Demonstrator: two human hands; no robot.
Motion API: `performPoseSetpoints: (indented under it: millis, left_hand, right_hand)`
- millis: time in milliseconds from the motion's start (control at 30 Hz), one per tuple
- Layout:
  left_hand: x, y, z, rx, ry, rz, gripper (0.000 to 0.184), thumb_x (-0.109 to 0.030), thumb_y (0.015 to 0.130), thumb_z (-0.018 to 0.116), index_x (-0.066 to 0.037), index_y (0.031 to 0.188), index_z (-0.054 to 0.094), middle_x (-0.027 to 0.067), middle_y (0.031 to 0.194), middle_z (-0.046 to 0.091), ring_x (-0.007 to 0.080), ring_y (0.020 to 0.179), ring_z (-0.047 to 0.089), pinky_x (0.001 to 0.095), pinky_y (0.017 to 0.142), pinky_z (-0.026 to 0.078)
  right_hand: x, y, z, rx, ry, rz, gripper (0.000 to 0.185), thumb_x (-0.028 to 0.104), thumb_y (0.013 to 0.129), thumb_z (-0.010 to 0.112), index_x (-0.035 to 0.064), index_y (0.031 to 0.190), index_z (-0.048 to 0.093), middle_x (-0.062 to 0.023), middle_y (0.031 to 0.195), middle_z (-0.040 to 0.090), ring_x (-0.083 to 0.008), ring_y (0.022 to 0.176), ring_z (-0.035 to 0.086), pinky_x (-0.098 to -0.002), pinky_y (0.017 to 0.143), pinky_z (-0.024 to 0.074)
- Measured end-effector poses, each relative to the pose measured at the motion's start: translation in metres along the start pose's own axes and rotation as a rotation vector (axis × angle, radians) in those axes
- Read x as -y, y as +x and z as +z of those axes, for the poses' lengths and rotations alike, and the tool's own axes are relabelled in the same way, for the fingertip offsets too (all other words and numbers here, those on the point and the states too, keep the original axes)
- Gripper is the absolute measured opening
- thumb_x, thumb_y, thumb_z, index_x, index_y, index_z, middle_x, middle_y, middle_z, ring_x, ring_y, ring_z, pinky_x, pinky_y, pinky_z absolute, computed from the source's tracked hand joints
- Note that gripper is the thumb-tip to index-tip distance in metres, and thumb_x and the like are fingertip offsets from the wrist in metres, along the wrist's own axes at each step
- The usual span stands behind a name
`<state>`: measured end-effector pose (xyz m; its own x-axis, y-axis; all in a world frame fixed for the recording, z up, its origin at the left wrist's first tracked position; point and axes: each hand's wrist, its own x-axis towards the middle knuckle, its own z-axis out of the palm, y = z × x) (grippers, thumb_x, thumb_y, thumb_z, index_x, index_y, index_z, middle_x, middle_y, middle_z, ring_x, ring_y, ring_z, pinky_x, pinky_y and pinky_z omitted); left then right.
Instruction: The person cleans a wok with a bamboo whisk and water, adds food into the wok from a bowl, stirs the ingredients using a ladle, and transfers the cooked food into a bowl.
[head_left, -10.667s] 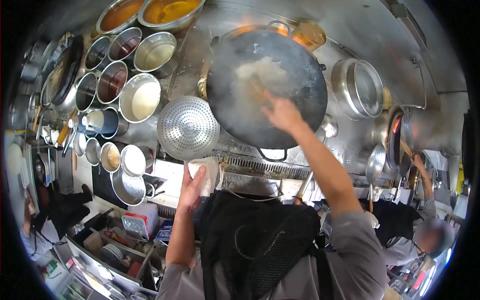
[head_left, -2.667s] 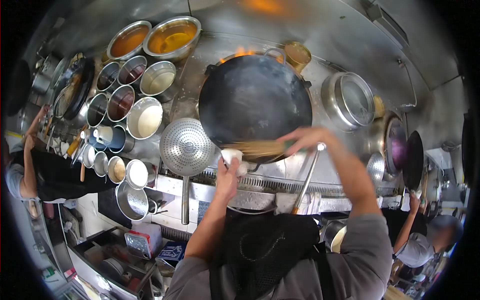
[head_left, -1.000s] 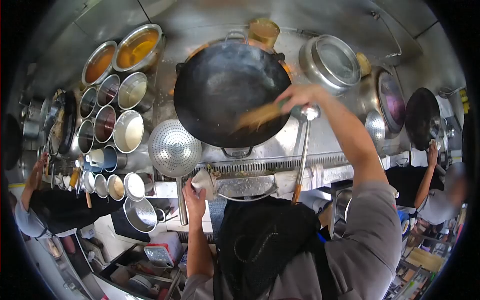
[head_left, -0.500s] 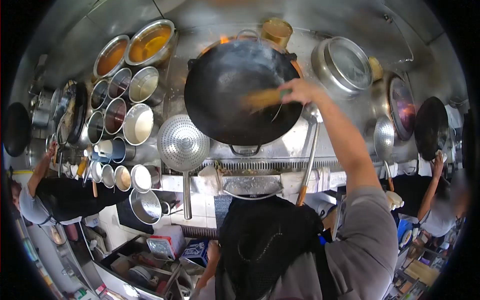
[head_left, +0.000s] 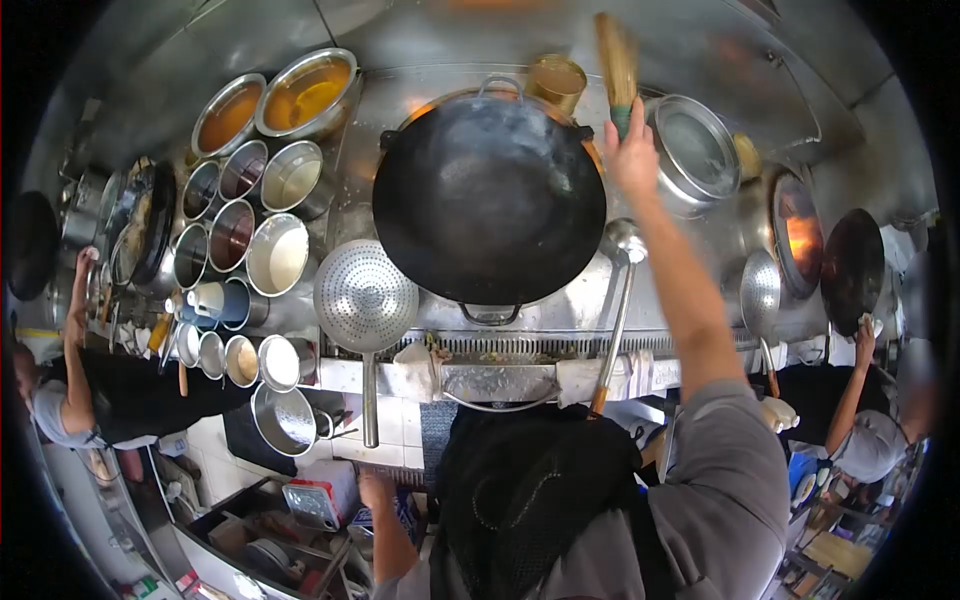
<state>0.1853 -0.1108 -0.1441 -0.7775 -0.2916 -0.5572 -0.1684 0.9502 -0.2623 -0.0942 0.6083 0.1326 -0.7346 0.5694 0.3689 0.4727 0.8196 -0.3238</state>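
Steel skimmer (head_left: 366, 297), black wok (head_left: 490, 205), bamboo brush (head_left: 616, 62)
Near left, the left hand (head_left: 377, 490) hangs low, its grip impossible to tell; at the wok's far right, the right hand (head_left: 632, 160) clasps the brush's green handle (head_left: 621, 121)

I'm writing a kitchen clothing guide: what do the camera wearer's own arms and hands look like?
The right hand shows no glove, and the right forearm is bare below a plain, short grey sleeve. The left hand also looks gloveless; some matching left sleeve shows lower down.
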Motion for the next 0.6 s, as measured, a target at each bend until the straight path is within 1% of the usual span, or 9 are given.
performPoseSetpoints:
  millis: [33,100,167,233,333,367,433,467,600]
  left_hand:
    - [0.01,0.004,-0.011,-0.206,-0.08,-0.029,0.038,-0.024,0.089,0.058,-0.002,0.12,0.056,0.0209,0.115,0.063,0.0356,0.095,0.067,0.0437,0.079,0.056]
    - [0.017,-0.008,-0.07,-0.705,-0.38,-0.083,0.038,-0.017,0.088,0.057,0.0,0.122,0.053,0.0222,0.114,0.06,0.0362,0.102,0.063,0.0421,0.085,0.053]
    - [0.002,-0.029,-0.144,-0.854,-0.457,-0.149,0.037,-0.01,0.087,0.057,0.001,0.122,0.052,0.0208,0.107,0.059,0.0356,0.098,0.059,0.044,0.085,0.049]
    - [-0.024,-0.043,-0.195,-1.017,-0.573,-0.023,0.035,-0.005,0.088,0.056,0.001,0.122,0.053,0.0193,0.107,0.059,0.0343,0.09,0.058,0.0435,0.079,0.05]
    - [-0.06,-0.053,-0.223,-0.972,-0.743,0.202,0.033,-0.005,0.091,0.057,0.002,0.123,0.054,0.0182,0.107,0.058,0.0273,0.089,0.058,0.0356,0.074,0.05]
    - [-0.073,-0.062,-0.233,-0.961,-0.826,0.37,0.032,-0.005,0.092,0.057,0.003,0.123,0.054,0.0174,0.107,0.058,0.0243,0.088,0.058,0.033,0.072,0.05]
    - [-0.105,-0.074,-0.244,-0.764,-1.045,0.459,0.032,-0.007,0.094,0.057,0.003,0.124,0.055,0.015,0.107,0.057,0.0206,0.089,0.058,0.0318,0.073,0.05]
    - [-0.118,-0.081,-0.248,-0.699,-1.039,0.47,0.029,-0.008,0.095,0.057,0.002,0.122,0.056,0.0133,0.108,0.057,0.0197,0.09,0.057,0.0316,0.073,0.05]
    - [-0.16,-0.11,-0.242,-0.621,-1.072,0.649,0.026,-0.002,0.092,0.058,0.001,0.117,0.057,0.0121,0.106,0.057,0.0195,0.091,0.056,0.0299,0.07,0.051]
  right_hand:
    - [0.015,-0.012,0.017,-0.385,0.211,0.085,0.066,0.029,0.087,0.065,0.0083,0.144,0.039,-0.0294,0.105,0.064,-0.0449,0.09,0.064,-0.053,0.079,0.0525]
    - [0.028,-0.037,0.056,-0.352,0.31,-0.058,0.065,0.031,0.087,0.066,0.0041,0.141,0.041,-0.0277,0.102,0.064,-0.0454,0.091,0.064,-0.0541,0.079,0.0519]
    - [0.046,-0.065,0.067,0.666,-0.012,-0.058,0.069,0.034,0.085,0.067,0.0068,0.142,0.04,-0.0286,0.114,0.063,-0.0435,0.097,0.065,-0.0502,0.081,0.0545]
    - [0.068,-0.109,0.002,1.283,0.454,-0.275,0.072,0.038,0.086,0.067,0.0128,0.149,0.04,-0.0228,0.111,0.067,-0.0265,0.077,0.071,-0.0415,0.073,0.0569]
    - [0.016,-0.088,-0.027,1.489,0.403,-0.517,0.074,0.042,0.085,0.07,0.0211,0.15,0.042,-0.0102,0.102,0.066,-0.015,0.073,0.061,-0.0319,0.061,0.0531]
    - [-0.004,-0.068,-0.062,1.493,0.215,-0.228,0.07,0.041,0.082,0.072,0.0207,0.145,0.05,-0.0085,0.108,0.067,-0.0149,0.08,0.062,-0.0314,0.062,0.0531]
    - [-0.101,-0.037,-0.055,1.181,0.198,-0.007,0.07,0.043,0.078,0.073,0.0238,0.142,0.052,-0.0153,0.113,0.068,-0.0276,0.101,0.066,-0.0369,0.075,0.0578]
    - [-0.142,-0.043,-0.057,0.556,0.055,-0.141,0.067,0.043,0.083,0.069,0.0168,0.141,0.049,-0.0206,0.109,0.069,-0.0369,0.098,0.067,-0.0427,0.083,0.0555]
    - [-0.141,-0.119,-0.106,-0.349,0.37,0.373,0.063,0.032,0.092,0.063,0.0009,0.141,0.039,-0.0295,0.117,0.063,-0.0438,0.108,0.062,-0.047,0.091,0.0483]
